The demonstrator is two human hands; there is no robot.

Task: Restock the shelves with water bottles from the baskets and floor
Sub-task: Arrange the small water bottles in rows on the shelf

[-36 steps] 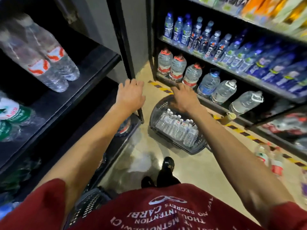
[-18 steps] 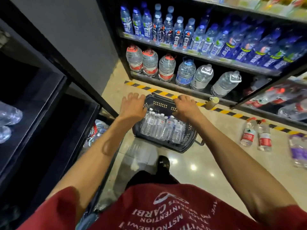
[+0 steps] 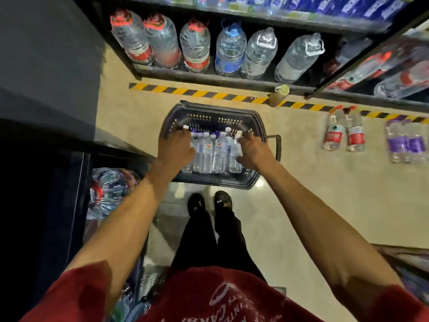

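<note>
A dark plastic basket [image 3: 216, 108] stands on the floor in front of my feet, with several small clear water bottles [image 3: 213, 152] lying side by side in it. Both my hands are down inside it. My left hand [image 3: 175, 147] curls over the leftmost bottle, whose white cap shows at my fingertips. My right hand [image 3: 254, 149] wraps the rightmost bottle. All the bottles still lie in the basket. Beyond it, the bottom shelf [image 3: 209, 77] holds a row of large water jugs [image 3: 229, 49].
Yellow-black tape [image 3: 185, 90] runs along the shelf foot, with a small yellowish bottle [image 3: 278, 95] on it. Two red-label bottles [image 3: 334, 133] and a purple-label pack [image 3: 406, 145] lie on the floor at right. A black shelf unit [image 3: 46, 182] at left holds a wrapped pack [image 3: 109, 191].
I have bent down over the basket. Both hands dropped from above its rim into it and closed on the outer bottles. The view tilted downward.
</note>
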